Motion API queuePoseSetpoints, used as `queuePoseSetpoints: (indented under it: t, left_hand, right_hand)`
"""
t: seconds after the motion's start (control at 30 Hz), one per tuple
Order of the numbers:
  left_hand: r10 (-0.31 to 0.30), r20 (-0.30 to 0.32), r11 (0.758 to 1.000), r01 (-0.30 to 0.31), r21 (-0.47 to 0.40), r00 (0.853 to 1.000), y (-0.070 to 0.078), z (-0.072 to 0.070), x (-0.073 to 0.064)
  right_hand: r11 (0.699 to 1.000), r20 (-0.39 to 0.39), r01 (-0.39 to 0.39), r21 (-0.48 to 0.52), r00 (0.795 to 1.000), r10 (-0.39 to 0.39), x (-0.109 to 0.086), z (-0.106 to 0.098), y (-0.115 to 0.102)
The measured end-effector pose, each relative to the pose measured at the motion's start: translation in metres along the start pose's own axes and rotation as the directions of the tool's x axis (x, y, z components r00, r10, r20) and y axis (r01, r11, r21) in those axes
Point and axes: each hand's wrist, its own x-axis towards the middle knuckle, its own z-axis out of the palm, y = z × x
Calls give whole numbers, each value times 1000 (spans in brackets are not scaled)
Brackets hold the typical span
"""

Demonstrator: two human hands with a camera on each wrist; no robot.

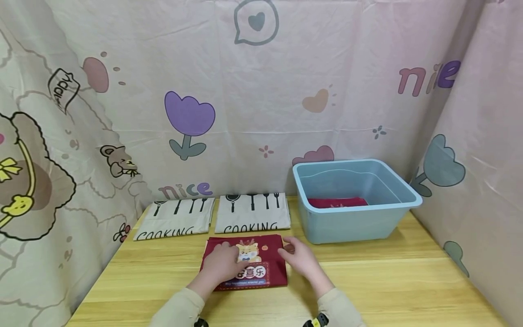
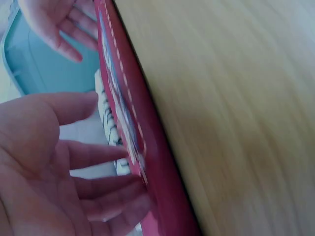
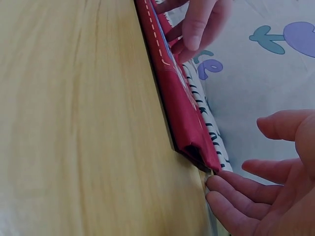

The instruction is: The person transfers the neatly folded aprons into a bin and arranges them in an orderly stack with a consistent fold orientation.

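Note:
A folded dark red cloth (image 1: pixel 274 263), printed with a cartoon deer and lettering, lies flat on the wooden table in front of me. My left hand (image 1: pixel 222 263) rests on its left part, fingers fairly straight, covering some of the print. Beside its right edge is my right hand (image 1: pixel 300 255), fingers loosely bent, with nothing held. In the right wrist view the folded layers of the red cloth (image 3: pixel 184 115) show at the near corner, and the right fingertips (image 3: pixel 216 184) are at that corner. The left wrist view shows the left fingers touching the red cloth (image 2: pixel 160 191).
Two folded white cloths with COOKING lettering, one on the left (image 1: pixel 175 219) and one in the middle (image 1: pixel 253 213), lie behind the red cloth. A light blue plastic tub (image 1: pixel 347 225) stands at the back right with another red cloth (image 1: pixel 337 202) inside. Printed curtains hang behind and beside the table.

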Motion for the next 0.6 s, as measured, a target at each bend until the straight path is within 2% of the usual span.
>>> queuePoseSetpoints:
  t: [0.13, 0.27, 0.43, 0.6]
  left_hand:
    - [55, -43, 993, -59, -98, 998, -15, 0, 0]
    - [51, -110, 984, -69, -166, 993, -27, -1, -3]
    - [-26, -164, 974, -12, -224, 986, -39, -10, -9]
    - [-120, -155, 958, 74, -276, 981, -54, -22, -15]
  right_hand:
    - [1000, 2, 2, 6, 1000, -2, -1, 0, 1]
    - [1000, 2, -1, 17, 1000, 1, -1, 0, 1]
    - [1000, -1, 0, 21, 1000, 1, -3, -1, 0]
    - [999, 0, -16, 28, 1000, 16, -3, -2, 0]
